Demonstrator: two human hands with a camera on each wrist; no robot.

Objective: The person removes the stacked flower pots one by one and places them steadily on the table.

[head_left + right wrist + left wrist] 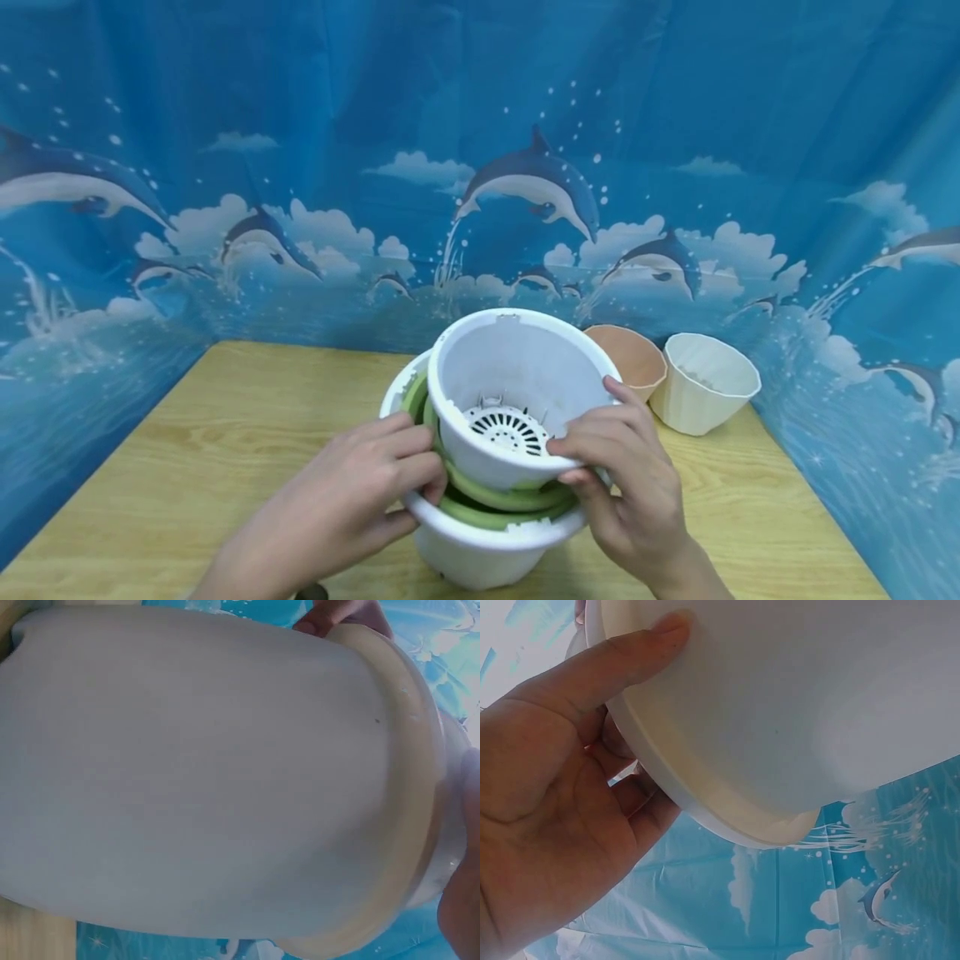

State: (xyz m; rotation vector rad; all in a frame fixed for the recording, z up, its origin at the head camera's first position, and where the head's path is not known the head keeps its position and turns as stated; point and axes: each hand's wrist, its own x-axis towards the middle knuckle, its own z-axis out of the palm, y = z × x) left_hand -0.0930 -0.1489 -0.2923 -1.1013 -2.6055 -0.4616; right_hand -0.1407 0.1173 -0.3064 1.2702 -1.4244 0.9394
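Note:
A stack of nested plastic flower pots stands on the table in the head view. Outermost is a large white pot [480,562]; inside it sit green rims [517,500], and a smaller white pot [517,350] with a slotted base rises tilted from the top. My left hand [375,479] grips the large pot's rim, thumb outside on its wall and fingers curled over the edge, as the left wrist view shows. With my right hand [633,475] I pinch the smaller white pot's rim at its right side. The large pot's wall [202,772] fills most of the right wrist view.
Behind the stack to the right stand an orange-brown pot [630,358] and a cream faceted pot [701,392]. The wooden table [225,433] ends at a blue dolphin-print curtain [360,150]. A small dark object [312,592] shows at the bottom edge.

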